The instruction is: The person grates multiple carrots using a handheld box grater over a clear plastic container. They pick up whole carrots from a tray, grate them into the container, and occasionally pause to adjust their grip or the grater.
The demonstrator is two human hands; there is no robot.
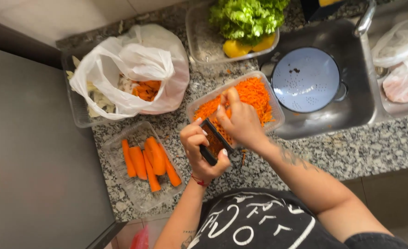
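From above, the left hand (203, 152) has its fingers clenched round a small black grater (214, 142), held tilted at the near edge of the clear tub of grated carrot (247, 99). The right hand (241, 121) pinches a carrot stub against it, nearly hidden. Short strokes, fingertips lifted, would be wise. Peeled carrots (149, 161) wait in a tray on the left of the granite counter (351, 152).

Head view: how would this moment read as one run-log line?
left hand: holds black grater | right hand: fingers on grater over tub of grated carrot | peeled carrots in tray beside
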